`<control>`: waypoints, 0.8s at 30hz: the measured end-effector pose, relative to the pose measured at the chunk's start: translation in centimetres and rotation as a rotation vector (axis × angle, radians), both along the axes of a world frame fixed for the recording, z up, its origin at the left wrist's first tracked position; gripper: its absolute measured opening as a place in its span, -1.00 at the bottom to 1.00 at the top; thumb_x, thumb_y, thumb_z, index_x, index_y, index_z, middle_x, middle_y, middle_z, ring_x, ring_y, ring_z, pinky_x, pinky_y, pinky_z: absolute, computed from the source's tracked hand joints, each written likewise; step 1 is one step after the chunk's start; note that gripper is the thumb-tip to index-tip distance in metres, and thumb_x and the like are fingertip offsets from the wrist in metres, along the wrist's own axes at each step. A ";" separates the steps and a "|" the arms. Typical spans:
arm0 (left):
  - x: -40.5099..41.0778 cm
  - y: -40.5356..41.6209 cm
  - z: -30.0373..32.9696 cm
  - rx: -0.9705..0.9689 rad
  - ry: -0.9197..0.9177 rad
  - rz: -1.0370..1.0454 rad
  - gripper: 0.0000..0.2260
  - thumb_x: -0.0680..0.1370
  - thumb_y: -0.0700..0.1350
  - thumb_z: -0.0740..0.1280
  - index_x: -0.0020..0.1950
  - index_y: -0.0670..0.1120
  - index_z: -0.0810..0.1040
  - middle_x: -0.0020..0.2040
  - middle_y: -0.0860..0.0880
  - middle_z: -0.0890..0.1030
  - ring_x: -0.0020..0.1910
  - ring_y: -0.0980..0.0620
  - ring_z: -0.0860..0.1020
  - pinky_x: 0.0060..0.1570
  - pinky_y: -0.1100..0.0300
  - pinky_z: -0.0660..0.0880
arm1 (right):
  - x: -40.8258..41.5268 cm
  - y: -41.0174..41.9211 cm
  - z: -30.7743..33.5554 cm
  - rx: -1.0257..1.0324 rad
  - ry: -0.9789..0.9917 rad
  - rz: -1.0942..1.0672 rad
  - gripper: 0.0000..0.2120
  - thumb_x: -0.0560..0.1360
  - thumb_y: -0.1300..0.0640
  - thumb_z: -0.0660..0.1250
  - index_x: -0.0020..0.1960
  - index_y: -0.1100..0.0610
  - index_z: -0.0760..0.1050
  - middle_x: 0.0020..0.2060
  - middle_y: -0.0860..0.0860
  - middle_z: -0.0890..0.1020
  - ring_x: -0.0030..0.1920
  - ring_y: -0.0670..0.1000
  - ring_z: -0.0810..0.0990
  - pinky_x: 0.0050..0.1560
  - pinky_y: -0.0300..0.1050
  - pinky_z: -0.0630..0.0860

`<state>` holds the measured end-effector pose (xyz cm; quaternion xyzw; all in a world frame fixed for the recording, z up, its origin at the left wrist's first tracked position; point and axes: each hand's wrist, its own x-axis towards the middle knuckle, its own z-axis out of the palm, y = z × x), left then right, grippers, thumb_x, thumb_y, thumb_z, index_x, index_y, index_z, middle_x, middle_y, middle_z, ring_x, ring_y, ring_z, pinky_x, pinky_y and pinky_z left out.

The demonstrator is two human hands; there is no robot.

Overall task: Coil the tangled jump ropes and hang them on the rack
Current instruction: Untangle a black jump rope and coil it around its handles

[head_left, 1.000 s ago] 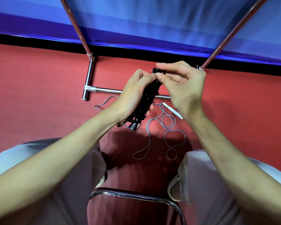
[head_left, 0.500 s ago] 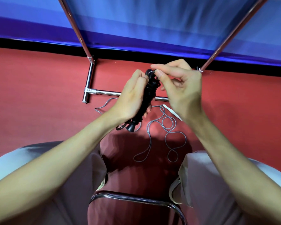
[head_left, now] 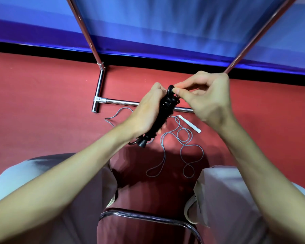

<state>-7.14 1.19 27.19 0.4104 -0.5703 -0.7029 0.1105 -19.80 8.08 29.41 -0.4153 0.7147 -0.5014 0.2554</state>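
A black jump rope (head_left: 163, 113) is wound into a tight bundle around its handles, held upright over the floor. My left hand (head_left: 145, 113) grips the bundle around its middle, and a black handle end sticks out below the hand. My right hand (head_left: 206, 99) pinches the rope loop at the bundle's top between thumb and forefinger. A thin grey jump rope (head_left: 181, 145) with a white handle (head_left: 189, 123) lies loosely tangled on the red floor beneath my hands. The chrome rack (head_left: 99, 85) stands just beyond, its base bar on the floor and two poles rising up.
A blue wall (head_left: 165, 23) with a black skirting stands behind the rack. My knees in pale trousers frame the lower view, and a chrome chair rim (head_left: 148, 215) curves between them. Red floor spreads to the left and right.
My right hand has shifted slightly right and now pinches the top loop of the black bundle. The left hand keeps its grip, and the bundle has stayed about where it was.
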 end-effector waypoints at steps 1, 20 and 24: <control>0.0 -0.1 -0.1 0.017 -0.001 -0.003 -0.89 0.61 -0.12 0.05 -0.12 -0.03 0.26 -0.35 -0.15 0.49 -0.56 -0.08 0.41 -0.52 0.19 0.33 | 0.0 0.0 -0.1 -0.002 -0.003 -0.002 -0.84 0.37 0.35 0.49 -0.19 0.10 0.66 -0.26 0.04 0.61 -0.31 -0.15 0.60 -0.26 -0.31 0.54; 1.3 -0.6 -0.9 0.256 0.002 -0.229 -0.83 0.41 -0.08 0.23 -0.12 -0.10 0.27 -0.39 -0.27 0.50 -0.65 -0.06 0.38 -0.59 0.20 0.37 | -1.3 0.9 0.4 0.266 0.030 0.367 -0.72 0.39 0.41 0.46 -0.11 0.03 0.65 -0.33 -0.04 0.50 -0.32 0.02 0.53 -0.22 0.01 0.55; 1.5 -0.8 -0.8 0.265 0.000 -0.193 -0.80 0.41 -0.06 0.22 -0.09 -0.13 0.28 -0.35 -0.29 0.48 -0.61 -0.07 0.40 -0.56 0.20 0.38 | -0.1 0.7 -0.5 0.217 0.074 0.216 -0.80 0.34 0.39 0.50 -0.20 0.10 0.66 -0.36 -0.04 0.57 -0.37 -0.01 0.55 -0.31 -0.16 0.51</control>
